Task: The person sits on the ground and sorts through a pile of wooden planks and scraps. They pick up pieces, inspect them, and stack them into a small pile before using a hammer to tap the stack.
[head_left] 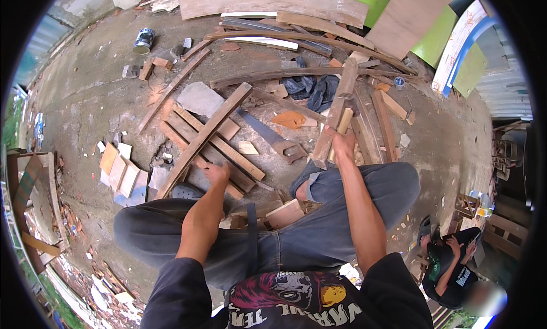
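Observation:
My left hand (pixel 215 173) is closed at the edge of a long wooden batten (pixel 213 127), which lies slanting across several shorter wood strips (pixel 225 152). My right hand (pixel 342 143) grips a short pale wooden stick (pixel 345 119), right along a thicker beam (pixel 336 109) that slants up and away. Between my hands a handsaw (pixel 265 132) lies on the ground, its wooden handle toward me. A grey concrete slab (pixel 199 99) sits behind the batten. My fingertips on both sides are partly hidden.
Long boards (pixel 307 38) and crumpled dark cloth (pixel 313 90) lie ahead. A paint can (pixel 144 41) stands far left, with wood offcuts (pixel 121 172) nearer. A grey clog (pixel 188 192) shows beside my left knee. Another person (pixel 453 266) sits at lower right.

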`<state>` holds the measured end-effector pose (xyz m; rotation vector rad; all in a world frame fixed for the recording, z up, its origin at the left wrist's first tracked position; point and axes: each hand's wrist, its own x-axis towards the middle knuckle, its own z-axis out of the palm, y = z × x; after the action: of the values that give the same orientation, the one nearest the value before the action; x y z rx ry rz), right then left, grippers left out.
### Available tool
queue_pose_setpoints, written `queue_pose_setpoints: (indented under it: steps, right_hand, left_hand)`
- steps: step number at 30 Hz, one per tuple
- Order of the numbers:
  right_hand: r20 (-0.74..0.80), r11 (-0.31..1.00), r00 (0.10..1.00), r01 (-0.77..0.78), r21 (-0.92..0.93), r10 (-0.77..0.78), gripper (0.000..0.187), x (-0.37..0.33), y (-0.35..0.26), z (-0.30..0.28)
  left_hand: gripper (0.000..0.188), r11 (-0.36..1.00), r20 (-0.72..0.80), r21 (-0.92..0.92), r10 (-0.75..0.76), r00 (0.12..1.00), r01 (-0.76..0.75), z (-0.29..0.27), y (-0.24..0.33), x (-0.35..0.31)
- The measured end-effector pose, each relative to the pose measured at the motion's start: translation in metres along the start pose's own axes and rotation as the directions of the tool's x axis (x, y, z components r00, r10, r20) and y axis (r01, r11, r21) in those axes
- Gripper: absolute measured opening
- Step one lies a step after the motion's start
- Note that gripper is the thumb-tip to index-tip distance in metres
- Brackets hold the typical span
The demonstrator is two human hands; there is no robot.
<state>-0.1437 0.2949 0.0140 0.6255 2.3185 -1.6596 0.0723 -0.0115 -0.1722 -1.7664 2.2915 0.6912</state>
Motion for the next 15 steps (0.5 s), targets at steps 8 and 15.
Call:
queue_pose_setpoints:
  steps: [8, 15]
  right_hand:
    - [0.125, 0.998, 0.992, -0.025, -0.061, 0.032, 0.042, -0.007, -0.024, 0.020]
    - [0.264, 0.944, 0.963, 0.140, -0.300, -0.059, 0.045, -0.033, -0.005, 0.037]
  left_hand:
    - [0.060, 0.845, 0.326, -0.409, 0.488, 0.810, -0.344, -0.019, 0.096, -0.027]
    - [0.095, 0.758, 0.788, -0.609, 0.544, 0.288, 0.233, -0.078, 0.232, -0.105]
